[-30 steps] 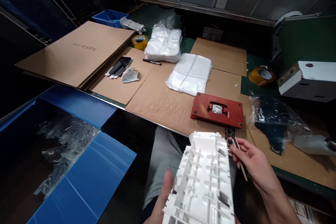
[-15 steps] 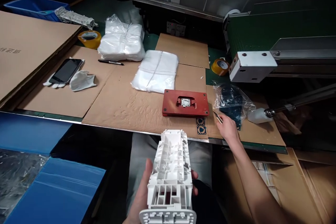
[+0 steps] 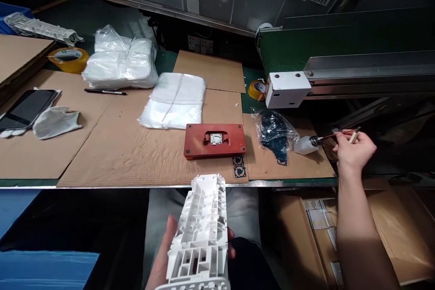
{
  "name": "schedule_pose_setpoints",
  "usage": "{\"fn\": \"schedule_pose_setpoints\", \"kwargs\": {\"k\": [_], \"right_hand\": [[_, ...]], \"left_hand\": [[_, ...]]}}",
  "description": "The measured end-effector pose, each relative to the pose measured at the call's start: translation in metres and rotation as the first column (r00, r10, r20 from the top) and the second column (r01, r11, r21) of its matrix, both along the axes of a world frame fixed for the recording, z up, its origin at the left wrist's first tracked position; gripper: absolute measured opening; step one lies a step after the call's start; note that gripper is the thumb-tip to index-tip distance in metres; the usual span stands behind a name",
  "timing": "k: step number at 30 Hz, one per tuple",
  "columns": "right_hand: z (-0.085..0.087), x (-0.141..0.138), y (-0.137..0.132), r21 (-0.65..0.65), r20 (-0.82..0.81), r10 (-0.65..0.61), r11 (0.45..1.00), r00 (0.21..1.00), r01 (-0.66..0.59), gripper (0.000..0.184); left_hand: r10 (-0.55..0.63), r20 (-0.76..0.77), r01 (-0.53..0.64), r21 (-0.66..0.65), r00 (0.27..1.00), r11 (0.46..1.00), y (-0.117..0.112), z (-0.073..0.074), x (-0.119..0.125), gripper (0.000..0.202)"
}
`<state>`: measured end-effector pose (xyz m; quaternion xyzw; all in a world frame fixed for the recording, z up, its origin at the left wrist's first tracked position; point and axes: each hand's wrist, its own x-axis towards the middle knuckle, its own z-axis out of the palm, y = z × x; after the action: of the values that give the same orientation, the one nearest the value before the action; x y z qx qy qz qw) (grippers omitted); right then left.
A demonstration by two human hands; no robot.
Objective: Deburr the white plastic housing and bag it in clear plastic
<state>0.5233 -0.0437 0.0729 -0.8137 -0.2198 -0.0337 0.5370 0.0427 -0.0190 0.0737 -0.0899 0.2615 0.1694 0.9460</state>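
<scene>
My left hand [image 3: 163, 253] is wrapped around a long white ribbed plastic housing [image 3: 200, 231], held over my lap below the table edge. My right hand [image 3: 355, 152] is closed on a slim pale pen-like tool [image 3: 354, 136] at the far right. Its fingertips also meet a thin brownish stem [image 3: 328, 135] that runs from the metal neck of a small white bottle [image 3: 305, 145]; whether they pinch the stem is unclear. On the table, a red fixture block [image 3: 215, 152] holds a small white square piece [image 3: 216, 139]. Dark blue fan-pattern pieces [image 3: 239, 171] lie beside it.
A clear bag of dark blue pieces [image 3: 273, 129] lies left of the bottle. A conveyor [image 3: 340, 38] with a white end bracket [image 3: 288, 89] stands behind. Stacks of white bags [image 3: 175, 99], tape rolls [image 3: 256, 90], a pen [image 3: 105, 92] and a phone [image 3: 27, 108] occupy the table.
My right hand has moved right, from beside the red block to the white bottle's neck, carrying the pen-like tool. The view has turned right; my left hand still holds the housing.
</scene>
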Motion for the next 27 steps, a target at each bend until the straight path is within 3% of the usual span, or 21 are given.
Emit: {"fn": "schedule_pose_setpoints", "kwargs": {"k": [6, 14, 20, 24, 27], "right_hand": [[-0.018, 0.01, 0.001, -0.021, 0.022, -0.055, 0.998, 0.998, 0.056, 0.026], [-0.02, 0.012, -0.005, -0.006, 0.022, -0.037, 0.999, 0.999, 0.037, 0.023], [-0.024, 0.014, 0.001, 0.089, 0.061, -0.075, 0.994, 0.995, 0.07, 0.018], [-0.015, 0.01, 0.001, 0.177, 0.028, -0.053, 0.983, 0.998, 0.047, 0.019], [-0.001, -0.024, 0.002, 0.289, 0.003, 0.001, 0.957, 1.0, -0.002, 0.021]], "left_hand": [[0.014, -0.025, -0.013, 0.007, 1.0, 1.0, -0.007, -0.002, -0.003, 0.068], [-0.046, -0.011, 0.046, -0.042, 0.999, 0.998, -0.001, -0.002, 0.005, 0.084], [-0.065, 0.021, 0.066, -0.073, 0.998, 0.995, -0.006, -0.006, 0.008, 0.078], [-0.024, -0.01, 0.023, -0.071, 1.0, 0.997, -0.01, -0.004, 0.008, 0.072], [-0.016, -0.036, 0.016, -0.009, 0.999, 1.0, -0.014, 0.002, 0.008, 0.078]]}}
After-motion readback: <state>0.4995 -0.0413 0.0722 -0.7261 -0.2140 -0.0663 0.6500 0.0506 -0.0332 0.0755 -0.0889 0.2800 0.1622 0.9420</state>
